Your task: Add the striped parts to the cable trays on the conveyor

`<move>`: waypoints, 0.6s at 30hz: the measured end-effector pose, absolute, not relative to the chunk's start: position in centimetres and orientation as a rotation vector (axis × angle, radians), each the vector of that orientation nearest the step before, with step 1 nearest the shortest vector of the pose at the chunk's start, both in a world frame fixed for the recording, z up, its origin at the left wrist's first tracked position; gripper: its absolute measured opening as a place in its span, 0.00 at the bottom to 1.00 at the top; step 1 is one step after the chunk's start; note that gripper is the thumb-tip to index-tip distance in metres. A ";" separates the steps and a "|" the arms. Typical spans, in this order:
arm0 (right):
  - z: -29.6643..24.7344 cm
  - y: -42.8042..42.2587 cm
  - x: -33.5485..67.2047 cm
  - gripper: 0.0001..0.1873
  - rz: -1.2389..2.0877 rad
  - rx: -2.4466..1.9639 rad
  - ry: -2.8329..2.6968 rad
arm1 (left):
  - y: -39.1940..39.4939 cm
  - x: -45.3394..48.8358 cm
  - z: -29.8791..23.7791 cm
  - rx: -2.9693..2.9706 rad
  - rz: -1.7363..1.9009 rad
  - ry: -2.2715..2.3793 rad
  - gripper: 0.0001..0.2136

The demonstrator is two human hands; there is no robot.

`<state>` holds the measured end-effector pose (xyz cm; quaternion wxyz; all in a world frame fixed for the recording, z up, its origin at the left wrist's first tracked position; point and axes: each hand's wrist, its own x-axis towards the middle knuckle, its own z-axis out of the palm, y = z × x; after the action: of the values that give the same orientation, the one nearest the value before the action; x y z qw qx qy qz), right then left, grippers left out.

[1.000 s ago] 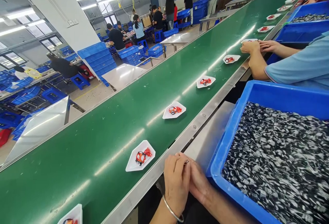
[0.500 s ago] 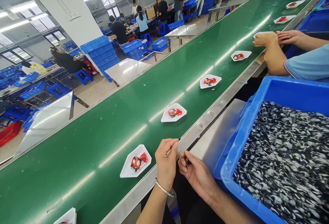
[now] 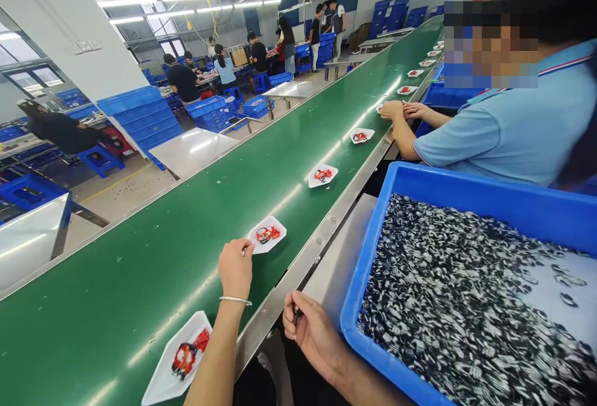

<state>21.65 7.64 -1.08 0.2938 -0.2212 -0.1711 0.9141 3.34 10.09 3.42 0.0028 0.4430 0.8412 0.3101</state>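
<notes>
My left hand [image 3: 236, 272], with a silver bangle at the wrist, reaches over the green conveyor belt [image 3: 186, 226]. Its fingers pinch a small dark piece at the left edge of a white tray [image 3: 255, 245]. In that tray lie red, orange and black parts [image 3: 267, 234]. My right hand [image 3: 312, 334] is curled beside the metal rail, closed around a small black piece [image 3: 297, 314] that its fingers mostly hide. Nearer to me, another white tray [image 3: 161, 365] with similar red and black parts sits on the belt, partly behind my left forearm.
A blue bin [image 3: 366, 269] of small black-and-white pieces [image 3: 448, 288] stands at my right. The belt's metal rail [image 3: 321, 241] runs diagonally between. Further trays [image 3: 323, 176] line the belt. A co-worker in a light blue shirt [image 3: 489, 138] reaches to one beyond the bin.
My left hand has moved away from my right hand, out over the belt to a tray's edge. The trays have travelled toward me, and the view has swung right.
</notes>
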 end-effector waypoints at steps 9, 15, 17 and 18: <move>-1.2 7.7 21.7 0.13 2.442 -0.581 -0.446 | 8.0 3.4 4.7 1.581 0.544 2.875 0.11; -1.5 7.8 21.5 0.13 2.452 -0.588 -0.450 | 0.4 8.0 4.8 1.868 0.933 2.640 0.07; -1.3 7.7 21.5 0.12 2.449 -0.636 -0.448 | -1.2 11.1 4.0 1.929 1.013 2.528 0.06; -1.1 7.5 21.5 0.12 2.449 -0.686 -0.446 | -1.6 12.5 3.5 1.949 1.020 2.481 0.06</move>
<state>21.51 7.51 -1.12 0.2761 -0.2553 -0.1659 0.9116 12.48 -1.56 3.49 -0.0869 0.5856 0.7453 0.3066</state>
